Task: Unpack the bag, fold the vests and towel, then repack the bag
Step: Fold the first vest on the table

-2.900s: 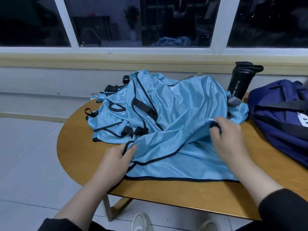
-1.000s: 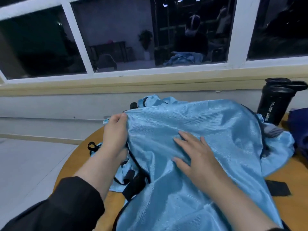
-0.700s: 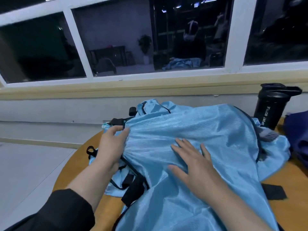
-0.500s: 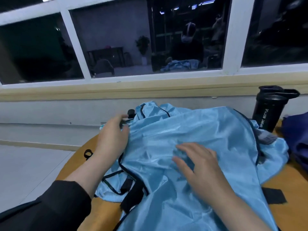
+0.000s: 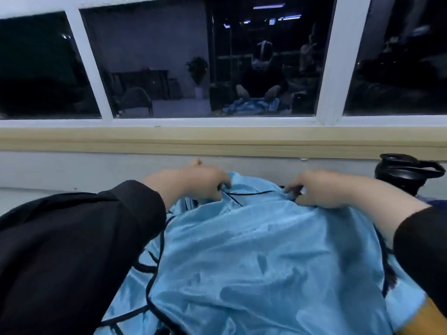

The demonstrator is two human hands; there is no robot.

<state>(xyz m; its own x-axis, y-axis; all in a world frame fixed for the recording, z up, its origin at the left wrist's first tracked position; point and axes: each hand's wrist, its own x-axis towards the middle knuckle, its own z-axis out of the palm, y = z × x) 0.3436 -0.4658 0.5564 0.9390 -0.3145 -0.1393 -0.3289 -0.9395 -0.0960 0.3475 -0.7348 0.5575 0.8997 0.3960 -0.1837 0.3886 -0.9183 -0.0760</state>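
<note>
Lying spread across the wooden table [image 5: 420, 319], the light blue vest [image 5: 254, 257] with black trim fills the lower middle of the view, its far edge raised toward the window sill [image 5: 217, 141]. At that far edge the left hand [image 5: 193, 182] curls its fingers [image 5: 223, 186] over the vest's black-trimmed border and pinches it, palm down, the black sleeve [image 5: 72, 250] reaching in from the vest's left. The right hand [image 5: 321, 189] grips the same far edge a little to the right, knuckles up, fingers tucked into the cloth. More blue cloth with black straps [image 5: 147, 264] shows beneath the vest's left side. Beyond the vest's right corner stands a black sport bottle [image 5: 408, 172], near the right wrist, against the wall. Only a small strip of bare tabletop shows at the vest's lower right
</note>
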